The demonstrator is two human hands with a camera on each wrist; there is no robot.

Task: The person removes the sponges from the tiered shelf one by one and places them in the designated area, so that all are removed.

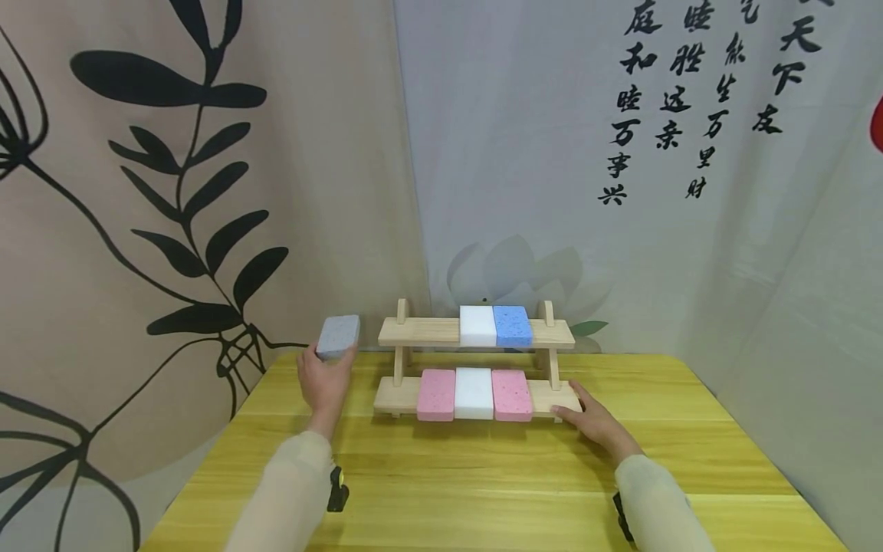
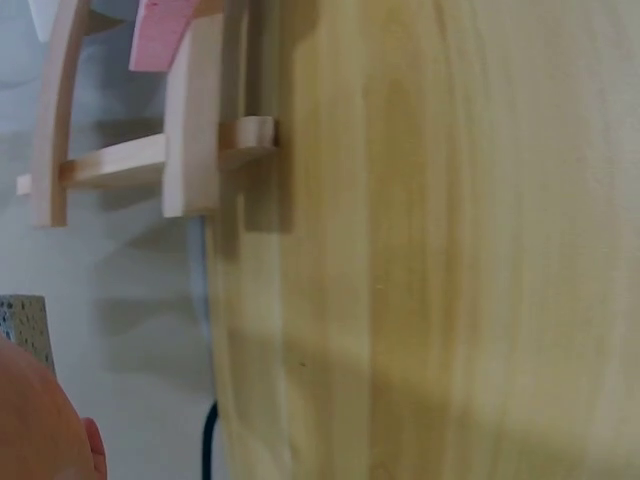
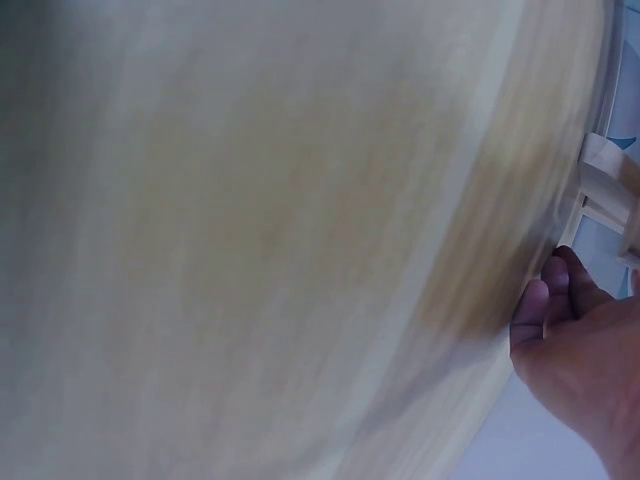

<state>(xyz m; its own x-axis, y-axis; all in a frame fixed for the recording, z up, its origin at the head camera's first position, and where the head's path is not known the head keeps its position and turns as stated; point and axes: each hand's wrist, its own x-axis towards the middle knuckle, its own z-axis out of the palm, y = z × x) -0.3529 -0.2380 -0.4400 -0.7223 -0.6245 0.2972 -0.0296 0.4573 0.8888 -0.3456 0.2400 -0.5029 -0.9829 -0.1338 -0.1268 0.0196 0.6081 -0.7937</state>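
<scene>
My left hand [image 1: 326,382] holds a grey speckled sponge block [image 1: 339,336] up, left of a small two-tier wooden rack [image 1: 419,331]. In the left wrist view only part of that hand [image 2: 40,420] shows, with a corner of the block beyond it. On the upper shelf sit a white block [image 1: 477,326] and a blue block [image 1: 513,326], side by side. The lower shelf carries a pink block [image 1: 436,395], a white block [image 1: 474,393] and another pink block [image 1: 512,395]. My right hand [image 1: 599,421] grips the right end of the lower shelf, thumb at its front edge.
The rack stands near the back edge of a yellow wood-grain table [image 1: 476,491]. Behind it hangs a pale cloth [image 1: 524,153] with dark writing and plant drawings. Bare shelf lies left of the white block on the upper tier.
</scene>
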